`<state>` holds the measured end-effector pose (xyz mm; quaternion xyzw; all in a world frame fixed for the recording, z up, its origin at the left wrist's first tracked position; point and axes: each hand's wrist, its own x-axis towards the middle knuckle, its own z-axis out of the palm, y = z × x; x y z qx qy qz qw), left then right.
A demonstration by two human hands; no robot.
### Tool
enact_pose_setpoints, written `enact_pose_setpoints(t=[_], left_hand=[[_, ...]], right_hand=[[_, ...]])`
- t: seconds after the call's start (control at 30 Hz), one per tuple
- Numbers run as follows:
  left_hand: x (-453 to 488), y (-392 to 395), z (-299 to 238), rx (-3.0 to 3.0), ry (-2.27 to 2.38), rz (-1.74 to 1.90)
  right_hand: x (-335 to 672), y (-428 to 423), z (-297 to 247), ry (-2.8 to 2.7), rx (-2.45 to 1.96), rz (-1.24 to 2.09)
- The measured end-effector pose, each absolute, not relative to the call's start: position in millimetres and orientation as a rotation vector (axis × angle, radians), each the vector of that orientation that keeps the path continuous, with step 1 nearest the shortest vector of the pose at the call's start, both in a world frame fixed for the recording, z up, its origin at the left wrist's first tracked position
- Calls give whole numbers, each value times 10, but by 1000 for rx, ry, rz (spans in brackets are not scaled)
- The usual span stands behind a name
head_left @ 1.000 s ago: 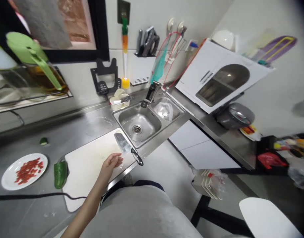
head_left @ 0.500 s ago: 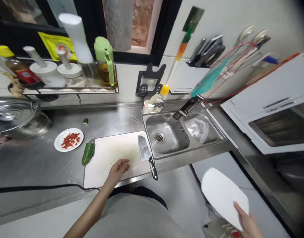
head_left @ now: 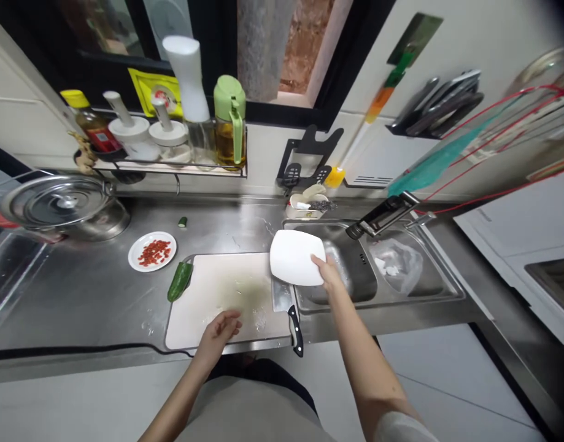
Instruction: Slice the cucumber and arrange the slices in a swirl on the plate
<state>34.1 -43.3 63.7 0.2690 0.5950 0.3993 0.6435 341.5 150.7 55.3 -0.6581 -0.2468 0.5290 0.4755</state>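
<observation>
White squarish plate [head_left: 293, 258], gripped by right hand [head_left: 326, 272], now over sink [head_left: 365, 279], left hand [head_left: 221, 331] still loosely curled

White plate [head_left: 294, 258] in the right fingers [head_left: 315, 259]; pale pinkish board [head_left: 217, 276] below the left fingers [head_left: 232, 314]; green cucumber [head_left: 180, 281] to their left, silver-dotted black knife handle [head_left: 296, 330] to their right.

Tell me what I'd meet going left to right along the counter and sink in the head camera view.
Lidded pot, round plate with red pieces, cucumber, left hand, squarish white plate, right hand gripping it, plastic bag in the sink.
</observation>
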Motion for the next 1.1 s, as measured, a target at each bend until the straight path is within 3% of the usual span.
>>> enact_pose_setpoints(t=[0.47,1.1], left_hand=[[184,-645,477,440,1452,1023],[149,-650,348,379,1464,1050]], right_hand=[[2176,2599,-24,-782,-1532,1464],[1843,2772,-295,-1151,-1720,1321]])
